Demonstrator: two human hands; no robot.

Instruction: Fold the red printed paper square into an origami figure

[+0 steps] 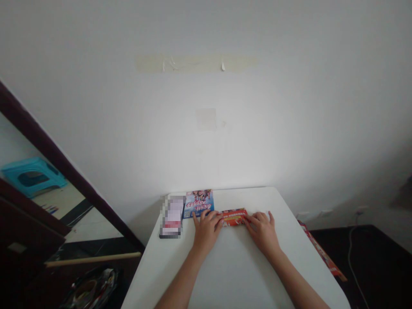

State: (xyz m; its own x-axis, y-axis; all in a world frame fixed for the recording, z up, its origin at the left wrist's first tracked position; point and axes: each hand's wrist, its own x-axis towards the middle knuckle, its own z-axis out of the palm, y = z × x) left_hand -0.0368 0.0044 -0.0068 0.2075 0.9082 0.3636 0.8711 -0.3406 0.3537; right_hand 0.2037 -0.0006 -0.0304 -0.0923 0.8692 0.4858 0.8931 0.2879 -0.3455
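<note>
A red and orange printed paper (234, 218), looking like a folded flyer strip, lies on the white table between my hands. My left hand (207, 228) has its thumb and fingertips closed on the paper's left end, with other fingers reaching over the lower edge of a blue printed leaflet (200, 201). At the paper's right end, my right hand (263, 231) grips the edge between thumb and fingers, its little finger lifted away. The undersides of the fingers are hidden.
A blurred-out phone (173, 216) lies at the left of the white table (238, 274), whose far edge meets the wall (289, 107). On the floor at right are a red printed strip (323, 251) and a cable (350, 253). A blue stool (34, 176) and a black bag (92, 287) are at left.
</note>
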